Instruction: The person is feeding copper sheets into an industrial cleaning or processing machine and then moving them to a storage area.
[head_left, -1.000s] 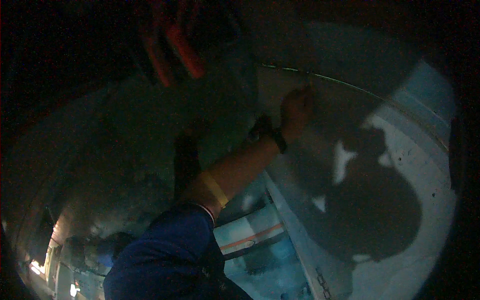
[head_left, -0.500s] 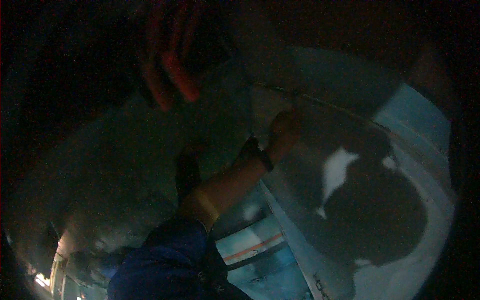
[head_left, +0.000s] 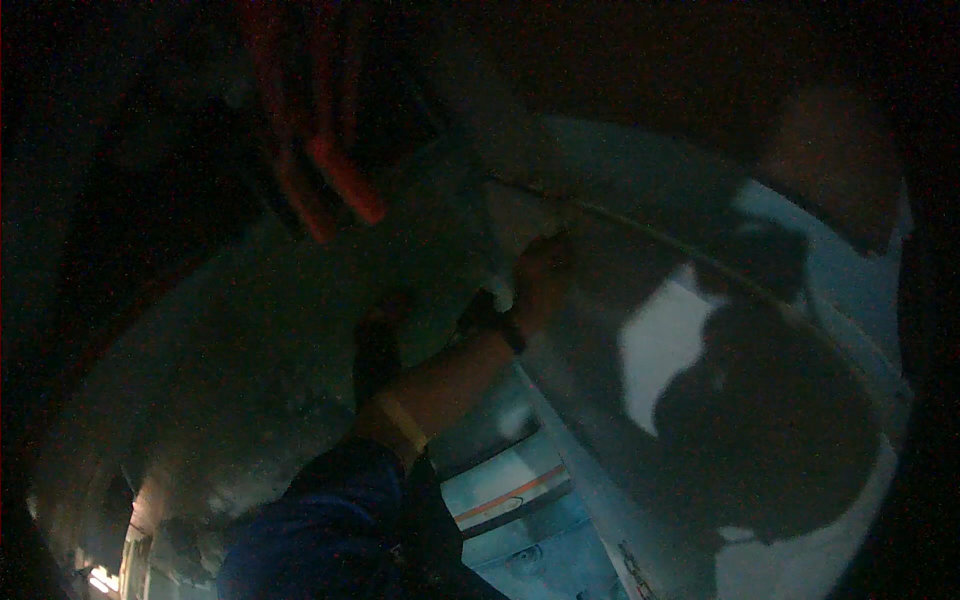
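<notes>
Sleeve (head_left: 310, 530), 7 o'clock: matt, soft-looking cloth. Broad panel (head_left: 675, 400), 4 o'clock: smooth, matt, painted-looking finish. Forearm band (head_left: 402, 425), 7 o'clock: matt finish, material indistinct.

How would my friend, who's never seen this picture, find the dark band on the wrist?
Start at the big dark-blue sleeve near the bottom, left of the middle. Follow the bare forearm up and right until it meets the hand; the dark wristband goes across there. It's almost black, unlike the pale yellowish stripe on the same arm, back near the sleeve.
</notes>
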